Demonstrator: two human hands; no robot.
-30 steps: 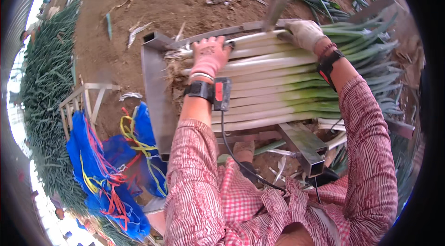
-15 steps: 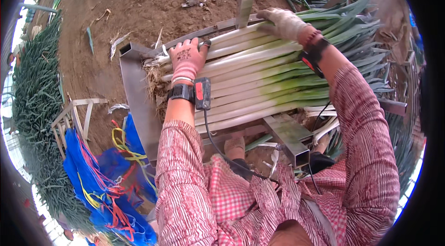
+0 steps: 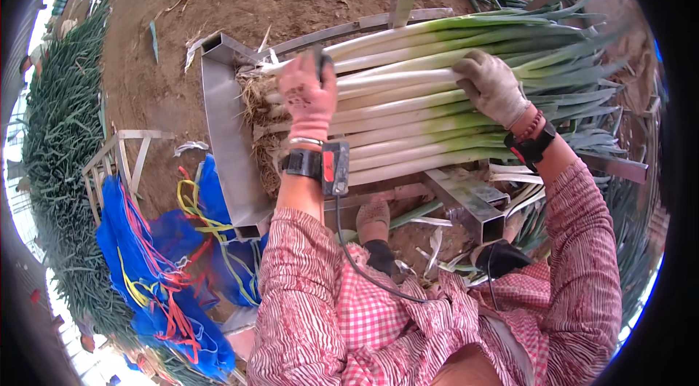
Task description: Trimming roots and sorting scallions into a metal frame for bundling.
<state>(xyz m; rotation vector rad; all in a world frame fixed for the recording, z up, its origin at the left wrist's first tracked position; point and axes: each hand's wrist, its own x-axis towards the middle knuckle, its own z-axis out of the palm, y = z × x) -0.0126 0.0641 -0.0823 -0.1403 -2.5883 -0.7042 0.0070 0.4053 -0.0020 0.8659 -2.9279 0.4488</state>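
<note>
From the head camera, looking down over a checked and striped red shirt, a stack of long leeks [image 3: 437, 106] lies crosswise in a metal frame [image 3: 227, 135], white shanks toward the person's left, green tops fanning out to the right past the frame's far rail. The left hand [image 3: 309, 98], in a pink glove, rests palm-down on the root end, fingers together and curled over the top stalks, with something dark showing at its fingertips that I cannot make out. A dark wrist device [image 3: 320, 164] with a cable sits just behind it. The right hand [image 3: 494, 86], in a pale work glove, presses flat on the middle of the stack where white turns to green, fingers closed over the stalks. A heap of blue net bags [image 3: 156, 269] with coloured ties lies on the dirt to the left, beside more green leaves along the edge. The stack looks loose to my eye: if either palm eases unevenly, the top leeks could roll off the near side, since only the end plate and rails hem them in. The tangled roots against the plate might also snag.
</note>
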